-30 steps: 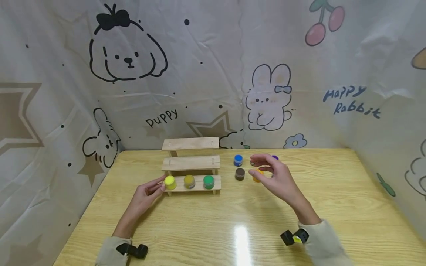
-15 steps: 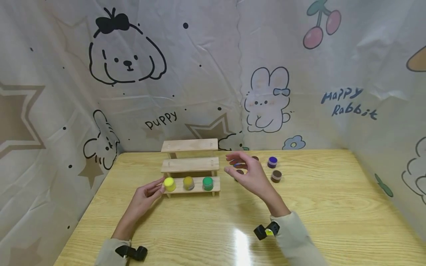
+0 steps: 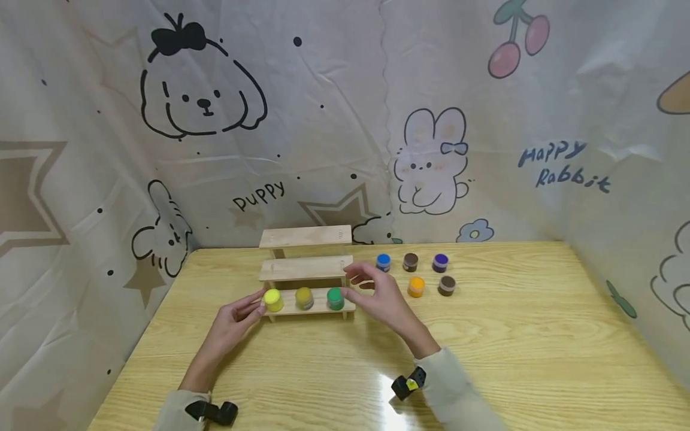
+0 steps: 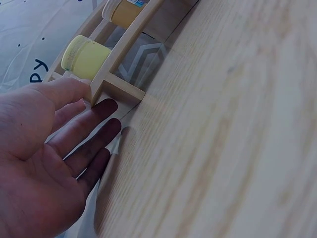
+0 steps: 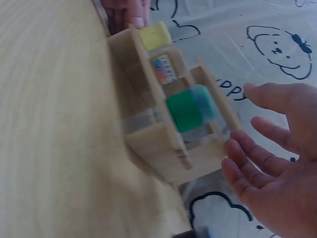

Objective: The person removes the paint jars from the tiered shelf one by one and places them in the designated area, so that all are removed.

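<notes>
A three-tier wooden stand (image 3: 305, 267) is on the table, with a yellow paint jar (image 3: 273, 300), a mustard paint jar (image 3: 304, 298) and a green paint jar (image 3: 335, 299) along its lowest step. My left hand (image 3: 234, 320) touches the left end of that step beside the yellow jar; its fingers (image 4: 94, 144) are loosely extended in the left wrist view. At the other end, my right hand (image 3: 385, 302) holds nothing. Its thumb and fingers are spread apart close to the green jar (image 5: 190, 108), and whether they touch it I cannot tell.
Right of the stand are a blue jar (image 3: 383, 262), two dark brown jars (image 3: 410, 262), a purple jar (image 3: 440, 263) and an orange jar (image 3: 416, 287). A printed cloth (image 3: 323, 120) hangs behind and beside the table (image 3: 302, 371).
My right hand has moved left, from above the loose jars to the green jar at the stand's right end. The left hand has stayed at the stand's left end.
</notes>
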Demonstrator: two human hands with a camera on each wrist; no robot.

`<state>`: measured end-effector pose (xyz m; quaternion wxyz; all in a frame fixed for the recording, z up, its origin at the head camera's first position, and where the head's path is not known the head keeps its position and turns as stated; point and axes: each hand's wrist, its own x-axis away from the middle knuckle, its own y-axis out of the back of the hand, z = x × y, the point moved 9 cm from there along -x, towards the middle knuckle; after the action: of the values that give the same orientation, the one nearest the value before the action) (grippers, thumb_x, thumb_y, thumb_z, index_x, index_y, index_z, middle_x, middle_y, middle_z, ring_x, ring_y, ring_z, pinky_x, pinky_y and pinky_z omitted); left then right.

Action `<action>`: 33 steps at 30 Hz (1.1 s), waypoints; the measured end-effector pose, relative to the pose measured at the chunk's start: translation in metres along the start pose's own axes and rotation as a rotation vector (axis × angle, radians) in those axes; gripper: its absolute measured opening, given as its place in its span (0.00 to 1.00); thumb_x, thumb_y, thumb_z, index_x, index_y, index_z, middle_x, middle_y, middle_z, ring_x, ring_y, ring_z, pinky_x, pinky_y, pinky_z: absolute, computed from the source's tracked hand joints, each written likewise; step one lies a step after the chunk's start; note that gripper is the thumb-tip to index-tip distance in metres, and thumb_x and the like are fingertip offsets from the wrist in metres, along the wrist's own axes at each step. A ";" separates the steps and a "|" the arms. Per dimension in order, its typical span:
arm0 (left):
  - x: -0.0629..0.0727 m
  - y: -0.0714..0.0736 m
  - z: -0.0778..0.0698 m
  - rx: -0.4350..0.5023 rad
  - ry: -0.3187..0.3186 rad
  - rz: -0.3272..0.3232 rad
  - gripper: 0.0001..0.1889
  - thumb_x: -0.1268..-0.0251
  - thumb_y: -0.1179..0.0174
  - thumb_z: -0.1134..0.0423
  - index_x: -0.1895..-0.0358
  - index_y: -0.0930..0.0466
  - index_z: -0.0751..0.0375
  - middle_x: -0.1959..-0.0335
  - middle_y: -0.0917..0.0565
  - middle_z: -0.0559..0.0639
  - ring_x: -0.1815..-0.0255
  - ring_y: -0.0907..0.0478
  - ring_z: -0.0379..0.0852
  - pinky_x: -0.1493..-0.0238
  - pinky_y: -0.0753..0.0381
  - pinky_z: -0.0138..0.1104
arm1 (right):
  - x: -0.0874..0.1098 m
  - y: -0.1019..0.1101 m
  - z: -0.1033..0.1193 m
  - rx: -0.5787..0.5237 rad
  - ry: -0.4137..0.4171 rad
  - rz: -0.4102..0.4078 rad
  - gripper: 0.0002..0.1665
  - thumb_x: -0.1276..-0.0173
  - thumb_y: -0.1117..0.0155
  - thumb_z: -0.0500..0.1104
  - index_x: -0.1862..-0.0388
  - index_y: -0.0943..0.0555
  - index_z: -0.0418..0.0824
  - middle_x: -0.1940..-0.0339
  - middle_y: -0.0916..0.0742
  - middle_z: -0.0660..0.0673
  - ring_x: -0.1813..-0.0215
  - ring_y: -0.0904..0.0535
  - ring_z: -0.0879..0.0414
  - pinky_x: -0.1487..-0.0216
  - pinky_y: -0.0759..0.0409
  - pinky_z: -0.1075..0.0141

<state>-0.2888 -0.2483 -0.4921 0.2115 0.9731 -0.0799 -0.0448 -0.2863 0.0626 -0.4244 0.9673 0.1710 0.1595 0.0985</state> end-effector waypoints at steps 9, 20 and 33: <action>0.000 0.000 0.002 -0.014 -0.021 -0.006 0.27 0.23 0.39 0.57 0.28 0.27 0.66 0.32 0.22 0.62 0.41 0.19 0.39 0.47 0.22 0.23 | 0.004 -0.022 -0.005 0.007 0.025 0.050 0.25 0.33 0.25 0.39 0.39 0.20 0.34 0.45 0.14 0.36 0.47 0.17 0.46 0.41 0.19 0.48; -0.001 0.000 0.003 -0.007 -0.012 0.001 0.28 0.23 0.38 0.56 0.27 0.28 0.64 0.33 0.21 0.61 0.45 0.21 0.29 0.47 0.23 0.23 | 0.005 -0.028 -0.014 0.066 -0.011 0.042 0.24 0.33 0.25 0.41 0.40 0.19 0.36 0.47 0.12 0.44 0.50 0.16 0.54 0.44 0.17 0.57; -0.003 0.000 0.004 0.023 0.018 0.008 0.28 0.24 0.38 0.56 0.27 0.28 0.65 0.33 0.22 0.62 0.44 0.19 0.31 0.47 0.22 0.23 | 0.007 -0.024 -0.013 0.076 -0.040 0.044 0.16 0.33 0.24 0.42 0.47 0.15 0.43 0.53 0.12 0.52 0.52 0.16 0.57 0.43 0.17 0.56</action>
<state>-0.2923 -0.2497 -0.4957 0.2010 0.9755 -0.0824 -0.0343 -0.2805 0.0458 -0.4466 0.9606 0.2131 0.1400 0.1102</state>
